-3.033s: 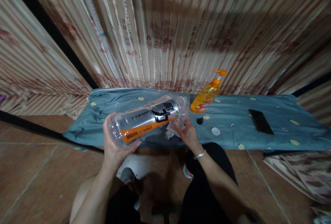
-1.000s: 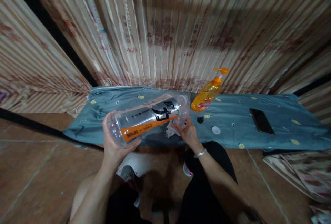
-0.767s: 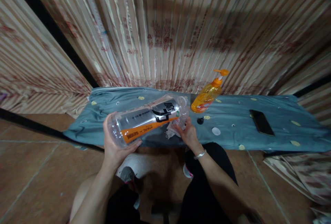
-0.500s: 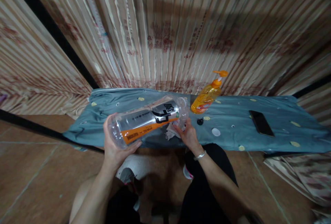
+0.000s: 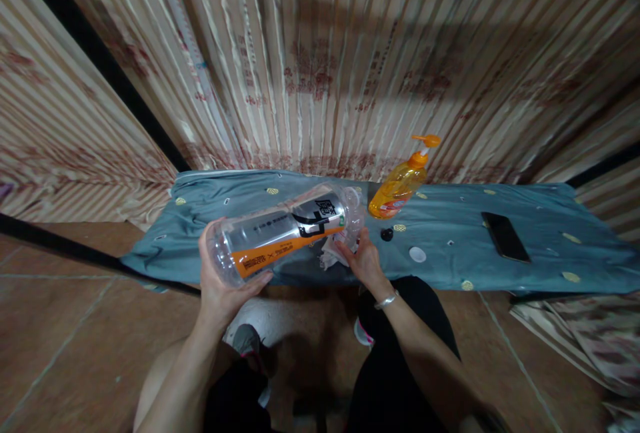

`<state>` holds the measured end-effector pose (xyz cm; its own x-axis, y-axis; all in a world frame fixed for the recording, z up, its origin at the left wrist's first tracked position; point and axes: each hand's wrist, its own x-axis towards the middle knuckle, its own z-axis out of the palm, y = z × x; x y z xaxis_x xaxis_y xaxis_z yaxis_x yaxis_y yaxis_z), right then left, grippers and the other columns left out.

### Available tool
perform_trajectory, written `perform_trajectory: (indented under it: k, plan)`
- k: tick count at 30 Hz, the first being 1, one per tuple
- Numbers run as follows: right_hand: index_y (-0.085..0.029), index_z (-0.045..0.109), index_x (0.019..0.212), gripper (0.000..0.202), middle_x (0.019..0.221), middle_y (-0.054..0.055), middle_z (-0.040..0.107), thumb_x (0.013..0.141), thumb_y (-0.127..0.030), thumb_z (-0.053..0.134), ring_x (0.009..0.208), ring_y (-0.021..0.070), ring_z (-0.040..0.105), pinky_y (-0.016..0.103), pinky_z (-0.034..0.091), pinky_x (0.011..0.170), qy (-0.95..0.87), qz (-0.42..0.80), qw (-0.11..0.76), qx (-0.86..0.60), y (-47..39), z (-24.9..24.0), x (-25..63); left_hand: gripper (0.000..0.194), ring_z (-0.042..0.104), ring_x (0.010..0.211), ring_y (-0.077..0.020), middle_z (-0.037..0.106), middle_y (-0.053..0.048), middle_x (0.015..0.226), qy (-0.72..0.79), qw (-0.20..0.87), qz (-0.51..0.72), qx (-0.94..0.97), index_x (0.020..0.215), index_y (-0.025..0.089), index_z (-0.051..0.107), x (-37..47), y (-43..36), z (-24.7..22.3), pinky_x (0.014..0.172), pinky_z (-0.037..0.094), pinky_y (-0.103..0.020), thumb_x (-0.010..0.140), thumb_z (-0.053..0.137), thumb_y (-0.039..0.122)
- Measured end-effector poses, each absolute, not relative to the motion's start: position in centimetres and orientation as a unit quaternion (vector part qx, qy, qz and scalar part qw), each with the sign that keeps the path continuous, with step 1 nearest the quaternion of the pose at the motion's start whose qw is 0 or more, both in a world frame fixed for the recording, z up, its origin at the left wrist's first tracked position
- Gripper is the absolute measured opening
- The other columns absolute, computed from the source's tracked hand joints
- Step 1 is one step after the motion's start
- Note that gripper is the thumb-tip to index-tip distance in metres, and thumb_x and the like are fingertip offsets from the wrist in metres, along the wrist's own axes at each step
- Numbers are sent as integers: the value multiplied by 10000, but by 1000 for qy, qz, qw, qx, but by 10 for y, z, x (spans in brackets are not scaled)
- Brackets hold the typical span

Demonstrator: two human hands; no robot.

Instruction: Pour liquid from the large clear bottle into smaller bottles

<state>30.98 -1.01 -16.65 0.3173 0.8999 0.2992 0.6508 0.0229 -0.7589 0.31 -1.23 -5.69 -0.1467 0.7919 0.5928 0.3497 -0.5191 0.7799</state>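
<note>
A large clear plastic bottle (image 5: 275, 233) with a silver, black and orange label lies tilted in the air, its neck up and to the right. My left hand (image 5: 225, 279) is wrapped round its base end. Near the neck, my right hand (image 5: 364, 259) pinches a crumpled whitish tissue or cloth (image 5: 333, 253) against the bottle's lower side. Right of the neck stands a pump bottle (image 5: 399, 186) of yellow-orange liquid. A small black cap (image 5: 387, 234) and a white round disc (image 5: 417, 255) lie by my right hand.
A black phone (image 5: 506, 237) rests at the right on the blue-green cloth surface (image 5: 460, 219). Striped curtains (image 5: 320, 73) hang behind it. Dark poles (image 5: 100, 59) slant at both sides. My knees and shoes are below.
The label has turned slightly in my left hand's hold, so the bottle has rolled a little. My right hand and the tissue have hardly moved.
</note>
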Motion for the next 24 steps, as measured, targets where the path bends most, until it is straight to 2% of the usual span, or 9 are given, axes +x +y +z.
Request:
perform_trajectory:
  k: [8,13,19,24]
  plan:
    - [-211,621,1277,480,1059,153,815,913,-510,711,986,393,813,529,676,813,-558,155,441,-686,-10,-165,309,1081,678,1273,-427,627,-200,1408,447,175,599,640,1433,204,537,2,-12,-59,1114,576,-631,549,1004,616]
    - [-198,613,1264,482,1060,160,810,901,-496,717,1018,405,812,535,676,835,-553,162,436,-691,-11,-162,309,1076,682,1266,-406,631,-185,1406,448,167,596,645,1438,214,536,0,-13,-59,1112,579,-603,551,999,610]
    - [-196,605,1279,493,1075,163,811,905,-497,718,1037,389,809,552,678,884,-554,167,435,-690,-11,-160,309,1108,671,1299,-404,623,-177,1415,469,188,594,625,1411,231,524,2,-12,-57,1137,566,-583,497,1000,638]
    - [-212,606,1298,497,1099,174,812,913,-506,716,1017,389,806,586,678,893,-554,168,437,-689,-11,-161,310,1118,664,1311,-431,615,-197,1429,478,214,591,613,1404,234,515,4,-13,-54,1160,546,-620,483,1008,632]
